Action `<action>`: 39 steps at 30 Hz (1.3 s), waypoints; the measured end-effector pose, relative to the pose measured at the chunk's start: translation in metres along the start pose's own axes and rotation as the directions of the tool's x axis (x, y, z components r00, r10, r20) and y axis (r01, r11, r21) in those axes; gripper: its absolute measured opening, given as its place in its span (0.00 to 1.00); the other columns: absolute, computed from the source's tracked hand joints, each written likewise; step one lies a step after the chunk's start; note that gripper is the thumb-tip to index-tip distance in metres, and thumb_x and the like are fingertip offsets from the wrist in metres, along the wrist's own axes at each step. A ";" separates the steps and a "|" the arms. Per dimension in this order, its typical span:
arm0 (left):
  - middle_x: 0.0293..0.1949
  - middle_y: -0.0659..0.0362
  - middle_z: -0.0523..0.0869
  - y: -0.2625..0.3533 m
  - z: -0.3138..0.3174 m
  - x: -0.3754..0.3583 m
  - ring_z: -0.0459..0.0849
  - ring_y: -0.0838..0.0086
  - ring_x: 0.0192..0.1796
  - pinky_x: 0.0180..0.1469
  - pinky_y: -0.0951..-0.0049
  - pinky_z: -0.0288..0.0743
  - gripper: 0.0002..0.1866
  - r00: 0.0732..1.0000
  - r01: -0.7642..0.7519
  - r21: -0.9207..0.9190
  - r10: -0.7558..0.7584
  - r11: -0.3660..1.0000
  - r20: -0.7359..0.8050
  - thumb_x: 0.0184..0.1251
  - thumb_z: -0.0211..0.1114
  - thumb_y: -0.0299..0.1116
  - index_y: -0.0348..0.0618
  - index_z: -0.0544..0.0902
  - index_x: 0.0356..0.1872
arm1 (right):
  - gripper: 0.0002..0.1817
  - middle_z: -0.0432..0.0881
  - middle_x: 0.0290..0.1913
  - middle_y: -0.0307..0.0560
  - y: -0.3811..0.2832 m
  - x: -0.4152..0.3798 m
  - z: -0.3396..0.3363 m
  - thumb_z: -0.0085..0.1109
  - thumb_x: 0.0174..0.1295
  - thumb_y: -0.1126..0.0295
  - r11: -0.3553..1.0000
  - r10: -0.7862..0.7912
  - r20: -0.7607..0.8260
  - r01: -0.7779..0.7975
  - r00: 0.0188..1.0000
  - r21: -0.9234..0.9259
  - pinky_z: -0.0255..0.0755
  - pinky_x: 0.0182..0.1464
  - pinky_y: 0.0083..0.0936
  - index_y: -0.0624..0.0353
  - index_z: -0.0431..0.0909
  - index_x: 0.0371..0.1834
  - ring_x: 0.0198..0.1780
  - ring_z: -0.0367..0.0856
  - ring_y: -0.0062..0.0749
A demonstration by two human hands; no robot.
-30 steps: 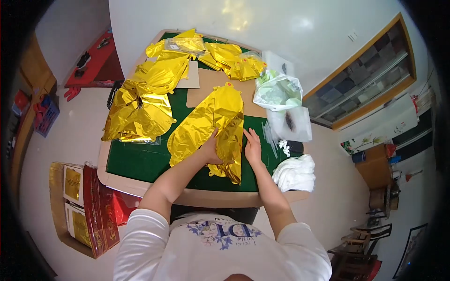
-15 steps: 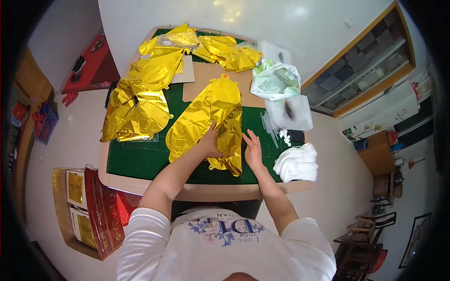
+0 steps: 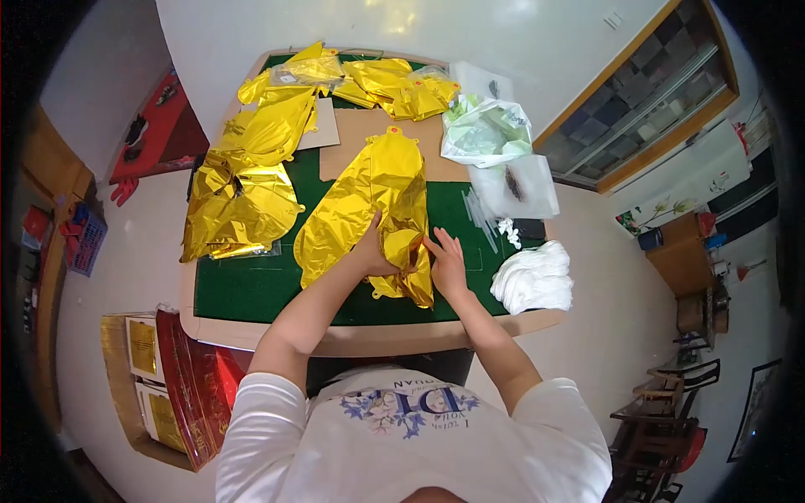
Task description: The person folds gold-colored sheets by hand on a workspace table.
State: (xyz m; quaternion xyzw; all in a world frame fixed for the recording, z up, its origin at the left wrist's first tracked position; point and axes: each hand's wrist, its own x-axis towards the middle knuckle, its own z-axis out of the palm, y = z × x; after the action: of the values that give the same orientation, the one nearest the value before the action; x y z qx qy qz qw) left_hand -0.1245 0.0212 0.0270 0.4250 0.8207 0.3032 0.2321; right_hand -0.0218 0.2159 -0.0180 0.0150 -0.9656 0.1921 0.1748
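A crinkled gold foil balloon (image 3: 360, 197) lies flat on the green tabletop (image 3: 243, 293) in front of me, its top tab over the brown cardboard. My left hand (image 3: 375, 251) rests on its lower middle, thumb and fingers apart around a raised fold. At the balloon's right edge is my right hand (image 3: 446, 258), fingers spread, their tips touching the foil. The foil bulges up between both hands. More gold foil (image 3: 243, 205) lies in a heap on the left, and further pieces (image 3: 390, 84) are along the back.
At the right are an open plastic bag (image 3: 486, 134), clear packets (image 3: 511, 189), thin clear strips, a black item and a white bundle (image 3: 532, 278). Brown cardboard (image 3: 348, 138) lies at the back. A carton (image 3: 147, 386) stands on the floor at left.
My right hand has moved in to the balloon's right edge and now touches it. The foil between my hands has bunched up and folded. The camera view has shifted slightly.
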 end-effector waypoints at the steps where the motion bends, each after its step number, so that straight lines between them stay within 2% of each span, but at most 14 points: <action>1: 0.69 0.57 0.67 0.003 -0.004 -0.002 0.55 0.63 0.75 0.76 0.51 0.31 0.49 1.000 -0.013 0.008 0.013 1.000 -0.018 0.49 0.67 0.65 0.56 0.62 0.71 | 0.27 0.70 0.66 0.52 -0.001 0.001 0.000 0.49 0.53 0.86 1.000 0.000 -0.004 0.000 1.000 -0.001 0.52 0.72 0.48 0.55 0.77 0.58 0.70 0.63 0.44; 2: 0.69 0.57 0.67 0.007 -0.009 -0.004 0.55 0.63 0.75 0.76 0.51 0.31 0.49 1.000 -0.016 0.011 0.016 1.000 -0.019 0.49 0.67 0.65 0.56 0.62 0.71 | 0.27 0.70 0.66 0.52 -0.001 0.000 0.000 0.49 0.54 0.86 1.000 -0.003 -0.011 0.003 1.000 0.005 0.52 0.72 0.47 0.55 0.77 0.58 0.70 0.63 0.44; 4: 0.68 0.50 0.68 0.017 -0.021 -0.010 0.55 0.59 0.74 0.77 0.53 0.34 0.46 0.988 0.042 0.387 0.019 0.921 -0.152 0.51 0.68 0.55 0.49 0.62 0.71 | 0.26 0.70 0.66 0.52 0.000 -0.001 -0.001 0.49 0.54 0.85 1.000 -0.002 -0.019 0.002 1.000 0.011 0.52 0.72 0.47 0.55 0.78 0.57 0.70 0.63 0.43; 5: 0.64 0.44 0.70 -0.028 0.002 0.007 0.61 0.53 0.71 0.74 0.54 0.48 0.35 0.907 -0.032 0.470 0.223 0.882 -0.356 0.54 0.65 0.38 0.42 0.68 0.66 | 0.25 0.70 0.66 0.51 0.000 0.000 -0.001 0.49 0.55 0.84 1.000 -0.005 -0.016 0.005 1.000 0.002 0.52 0.72 0.47 0.54 0.78 0.57 0.70 0.63 0.43; 6: 0.64 0.44 0.70 -0.029 -0.008 0.005 0.61 0.53 0.71 0.74 0.54 0.48 0.35 0.908 -0.033 0.474 0.225 0.880 -0.353 0.54 0.65 0.38 0.42 0.68 0.66 | 0.25 0.70 0.65 0.51 0.000 0.000 0.000 0.49 0.55 0.84 1.000 -0.007 -0.014 0.007 1.000 -0.004 0.52 0.72 0.47 0.54 0.78 0.57 0.70 0.63 0.43; 8: 0.62 0.43 0.72 -0.029 -0.025 0.002 0.67 0.50 0.66 0.68 0.55 0.60 0.25 0.619 0.056 0.201 0.124 0.978 -0.776 0.55 0.58 0.26 0.38 0.74 0.58 | 0.25 0.71 0.65 0.51 -0.002 0.000 0.000 0.49 0.55 0.84 1.000 0.001 -0.036 0.000 0.999 0.013 0.53 0.71 0.47 0.53 0.78 0.56 0.70 0.64 0.44; 9: 0.60 0.44 0.73 -0.016 -0.027 0.002 0.71 0.49 0.63 0.63 0.55 0.65 0.20 0.517 0.015 0.237 0.195 0.971 -0.833 0.55 0.55 0.22 0.39 0.77 0.52 | 0.25 0.72 0.64 0.52 -0.003 0.001 0.001 0.49 0.55 0.85 1.000 0.007 -0.053 -0.006 0.999 0.027 0.54 0.71 0.47 0.53 0.79 0.55 0.69 0.65 0.45; 10: 0.60 0.44 0.73 0.005 -0.025 0.001 0.71 0.49 0.63 0.63 0.55 0.65 0.20 0.518 0.019 0.239 0.195 0.971 -0.833 0.55 0.55 0.22 0.39 0.77 0.52 | 0.25 0.72 0.64 0.52 -0.003 0.001 0.001 0.49 0.55 0.85 1.000 0.006 -0.053 -0.004 0.999 0.031 0.54 0.71 0.47 0.53 0.79 0.55 0.69 0.65 0.45; 12: 0.61 0.44 0.72 0.045 -0.008 -0.006 0.69 0.51 0.64 0.67 0.55 0.62 0.19 0.841 0.032 0.258 0.114 0.966 -0.530 0.59 0.57 0.26 0.38 0.76 0.53 | 0.24 0.72 0.64 0.51 -0.003 0.001 0.001 0.49 0.56 0.84 1.000 0.006 -0.061 -0.005 0.998 0.013 0.54 0.71 0.47 0.53 0.79 0.55 0.69 0.65 0.45; 14: 0.64 0.45 0.69 0.030 0.044 0.005 0.66 0.52 0.68 0.70 0.53 0.57 0.23 0.869 -0.086 0.392 0.262 0.916 -0.421 0.62 0.60 0.34 0.38 0.73 0.58 | 0.24 0.71 0.65 0.52 -0.001 -0.001 0.003 0.50 0.56 0.83 1.000 0.005 -0.054 -0.004 0.999 0.023 0.53 0.71 0.47 0.54 0.78 0.56 0.70 0.64 0.44; 17: 0.69 0.47 0.65 0.030 0.071 -0.005 0.59 0.56 0.73 0.72 0.49 0.51 0.32 0.923 -0.035 0.405 0.185 0.913 -0.337 0.63 0.61 0.44 0.38 0.67 0.65 | 0.23 0.71 0.65 0.52 0.000 -0.001 0.002 0.51 0.56 0.82 1.000 -0.010 -0.051 0.011 0.999 0.026 0.52 0.72 0.47 0.54 0.78 0.56 0.70 0.64 0.44; 28: 0.68 0.48 0.67 0.023 0.083 -0.009 0.60 0.57 0.72 0.71 0.48 0.51 0.30 0.896 -0.027 0.422 0.209 0.906 -0.392 0.66 0.55 0.48 0.42 0.69 0.65 | 0.26 0.70 0.66 0.54 0.004 0.052 0.006 0.46 0.58 0.83 0.989 0.021 -0.097 -0.006 0.995 0.147 0.50 0.72 0.46 0.61 0.70 0.63 0.71 0.62 0.45; 36: 0.67 0.48 0.67 0.023 0.083 -0.009 0.61 0.58 0.71 0.71 0.48 0.52 0.31 0.885 -0.023 0.436 0.221 0.900 -0.409 0.65 0.57 0.48 0.42 0.68 0.66 | 0.24 0.66 0.69 0.55 0.017 0.118 0.034 0.44 0.66 0.75 0.997 0.050 -0.016 -0.051 0.999 -0.064 0.52 0.71 0.49 0.61 0.65 0.67 0.72 0.60 0.46; 39: 0.67 0.48 0.67 0.024 0.083 -0.010 0.62 0.58 0.71 0.70 0.47 0.52 0.31 0.887 -0.025 0.441 0.223 0.897 -0.404 0.66 0.57 0.48 0.42 0.68 0.66 | 0.26 0.64 0.70 0.52 0.021 0.123 0.042 0.45 0.62 0.77 0.996 0.062 -0.023 -0.063 0.998 -0.068 0.48 0.72 0.52 0.61 0.65 0.67 0.74 0.58 0.41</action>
State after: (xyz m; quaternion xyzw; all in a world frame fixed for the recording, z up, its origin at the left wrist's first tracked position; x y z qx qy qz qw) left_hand -0.0532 0.0487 -0.0141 0.4372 0.8681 0.2211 -0.0798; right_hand -0.1531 0.2236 -0.0200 -0.0232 -0.9698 0.1642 0.1790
